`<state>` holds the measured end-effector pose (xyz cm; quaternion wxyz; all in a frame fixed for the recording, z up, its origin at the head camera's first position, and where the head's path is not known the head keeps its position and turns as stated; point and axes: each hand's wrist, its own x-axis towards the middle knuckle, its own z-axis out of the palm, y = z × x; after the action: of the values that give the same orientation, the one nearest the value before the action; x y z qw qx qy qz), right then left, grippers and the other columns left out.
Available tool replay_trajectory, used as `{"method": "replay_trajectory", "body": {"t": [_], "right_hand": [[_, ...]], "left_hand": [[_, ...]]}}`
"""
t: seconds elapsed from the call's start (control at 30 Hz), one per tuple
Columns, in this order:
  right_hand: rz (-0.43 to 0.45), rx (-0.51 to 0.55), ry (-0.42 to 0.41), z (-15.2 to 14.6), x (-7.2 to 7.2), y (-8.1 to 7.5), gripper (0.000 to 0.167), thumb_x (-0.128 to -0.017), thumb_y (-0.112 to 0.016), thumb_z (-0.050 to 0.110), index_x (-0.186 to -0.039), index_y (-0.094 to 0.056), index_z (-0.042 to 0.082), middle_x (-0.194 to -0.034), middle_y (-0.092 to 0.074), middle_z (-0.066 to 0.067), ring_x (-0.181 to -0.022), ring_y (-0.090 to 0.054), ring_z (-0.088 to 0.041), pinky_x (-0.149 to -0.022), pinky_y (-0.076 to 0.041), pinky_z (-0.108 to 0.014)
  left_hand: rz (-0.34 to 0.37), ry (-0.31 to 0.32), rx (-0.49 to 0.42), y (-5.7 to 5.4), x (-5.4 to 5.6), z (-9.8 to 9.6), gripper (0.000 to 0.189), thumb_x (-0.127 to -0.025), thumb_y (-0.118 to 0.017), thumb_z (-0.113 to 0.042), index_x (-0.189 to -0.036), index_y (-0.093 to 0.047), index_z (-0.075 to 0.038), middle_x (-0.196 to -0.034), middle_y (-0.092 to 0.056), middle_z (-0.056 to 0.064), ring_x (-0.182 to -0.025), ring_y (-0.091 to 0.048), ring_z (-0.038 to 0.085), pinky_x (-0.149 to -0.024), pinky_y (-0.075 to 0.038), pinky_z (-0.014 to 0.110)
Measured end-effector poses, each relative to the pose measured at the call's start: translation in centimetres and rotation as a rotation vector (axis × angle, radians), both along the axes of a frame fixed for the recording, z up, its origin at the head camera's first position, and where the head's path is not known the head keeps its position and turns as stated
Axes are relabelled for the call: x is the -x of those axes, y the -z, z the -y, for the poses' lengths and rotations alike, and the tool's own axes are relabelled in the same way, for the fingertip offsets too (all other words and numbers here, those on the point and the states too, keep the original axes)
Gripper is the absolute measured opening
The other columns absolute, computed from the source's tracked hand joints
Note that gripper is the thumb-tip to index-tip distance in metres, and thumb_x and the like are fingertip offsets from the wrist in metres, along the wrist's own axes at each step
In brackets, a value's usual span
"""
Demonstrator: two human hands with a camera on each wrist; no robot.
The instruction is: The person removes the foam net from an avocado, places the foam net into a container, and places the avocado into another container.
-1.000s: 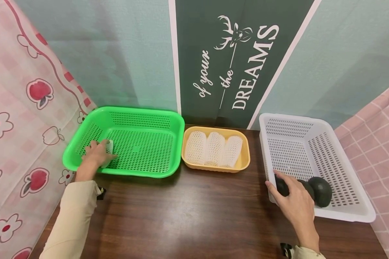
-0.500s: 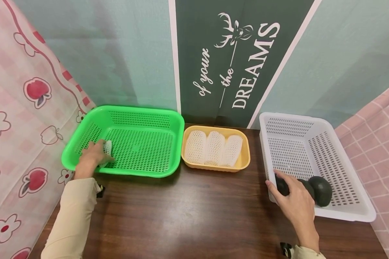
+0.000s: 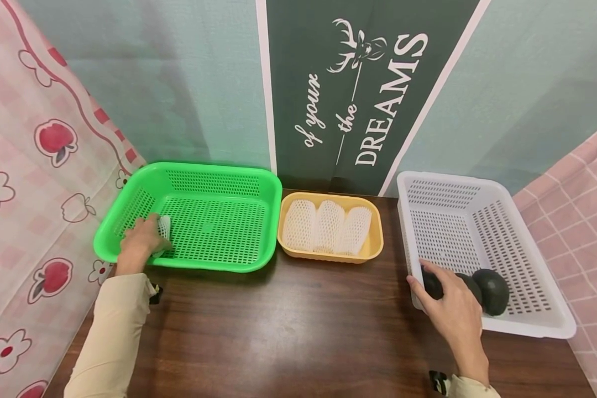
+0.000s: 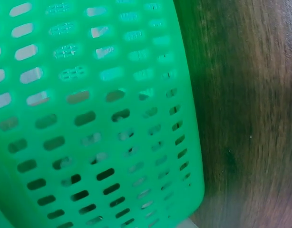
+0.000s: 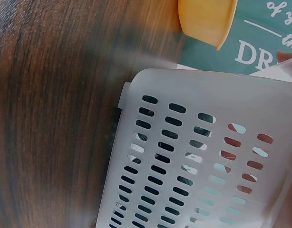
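Observation:
My left hand (image 3: 141, 241) reaches into the near left corner of the green basket (image 3: 214, 269). Its fingers and thumb hold a white foam net (image 3: 164, 226); the hand covers most of it, and whether anything is inside cannot be seen. On the other side, my right hand (image 3: 453, 307) lies over the near left corner of the white basket (image 3: 527, 331). A dark green, smooth fruit (image 3: 431, 286) shows between its thumb and index finger, close to the wall. The other fingers' hold is hidden. Another dark green round fruit (image 3: 494, 292) lies right of this hand, with one partly covered between.
Between the baskets stands a yellow tray (image 3: 291, 257) with three white foam nets (image 3: 330, 226) lying side by side. All stand on a dark wooden table (image 3: 288, 326). A printed cloth (image 3: 348, 110) hangs behind, and patterned cloths (image 3: 35, 221) border the sides.
My left hand has shifted slightly left with the foam net, and its thumb has drawn in against it. The right hand keeps its place.

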<state>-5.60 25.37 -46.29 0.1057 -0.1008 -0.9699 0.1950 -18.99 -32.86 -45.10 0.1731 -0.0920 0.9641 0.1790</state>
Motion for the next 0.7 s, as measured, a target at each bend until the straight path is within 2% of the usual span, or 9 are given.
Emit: {"method": "replay_trajectory", "body": {"t": [0.07,0.23,0.3,0.37,0.57,0.7], "right_hand": [[0.001,0.002,0.001,0.02,0.02,-0.02,0.056,-0.088,-0.069,0.052,-0.133,-0.063,0.020,-0.134,-0.062,-0.021,-0.124,-0.052,-0.047,-0.088,-0.043,-0.067],[-0.004,-0.001,0.000,-0.04,0.06,0.03,0.055,-0.088,-0.068,0.052,-0.133,-0.063,0.020,-0.134,-0.062,-0.021,-0.124,-0.053,-0.047,-0.088,-0.043,-0.066],[-0.011,-0.002,-0.003,-0.06,0.08,0.07,0.055,-0.088,-0.069,0.051,-0.132,-0.063,0.020,-0.133,-0.062,-0.021,-0.123,-0.054,-0.046,-0.087,-0.044,-0.066],[-0.018,-0.003,-0.004,-0.04,0.09,0.13,0.054,-0.088,-0.069,0.050,-0.132,-0.063,0.020,-0.133,-0.062,-0.021,-0.121,-0.055,-0.046,-0.086,-0.044,-0.065],[-0.026,-0.001,-0.009,0.00,0.03,0.13,0.054,-0.088,-0.069,0.051,-0.132,-0.063,0.019,-0.132,-0.063,-0.020,-0.119,-0.056,-0.045,-0.083,-0.045,-0.064],[-0.031,0.004,-0.012,-0.05,-0.01,0.14,0.055,-0.088,-0.068,0.051,-0.132,-0.063,0.019,-0.132,-0.063,-0.019,-0.117,-0.057,-0.044,-0.081,-0.045,-0.063]], "left_hand": [[-0.012,-0.024,-0.013,-0.08,-0.06,-0.08,0.090,-0.085,-0.070,-0.019,-0.151,-0.014,0.008,-0.145,-0.021,0.044,-0.123,-0.025,0.071,-0.093,-0.032,0.078],[-0.051,-0.080,-0.034,-0.27,-0.17,-0.33,0.086,-0.084,-0.073,-0.021,-0.142,-0.020,0.015,-0.132,-0.033,0.042,-0.117,-0.031,0.067,-0.091,-0.035,0.075],[-0.071,-0.093,-0.037,-0.19,-0.20,-0.38,0.083,-0.084,-0.073,-0.023,-0.140,-0.023,0.015,-0.128,-0.034,0.043,-0.116,-0.032,0.066,-0.090,-0.035,0.075],[-0.088,-0.102,-0.047,-0.11,-0.21,-0.41,0.087,-0.085,-0.073,-0.023,-0.145,-0.021,0.012,-0.130,-0.031,0.046,-0.118,-0.030,0.068,-0.092,-0.033,0.076],[-0.139,-0.085,-0.067,-0.02,-0.17,-0.51,0.097,-0.083,-0.076,-0.022,-0.154,-0.015,0.001,-0.127,-0.039,0.044,-0.108,-0.044,0.061,-0.087,-0.040,0.072],[-0.158,-0.047,-0.068,-0.23,-0.01,-0.89,0.109,-0.080,-0.079,-0.021,-0.158,-0.005,-0.005,-0.137,-0.038,0.042,-0.114,-0.044,0.062,-0.091,-0.038,0.074]]}}
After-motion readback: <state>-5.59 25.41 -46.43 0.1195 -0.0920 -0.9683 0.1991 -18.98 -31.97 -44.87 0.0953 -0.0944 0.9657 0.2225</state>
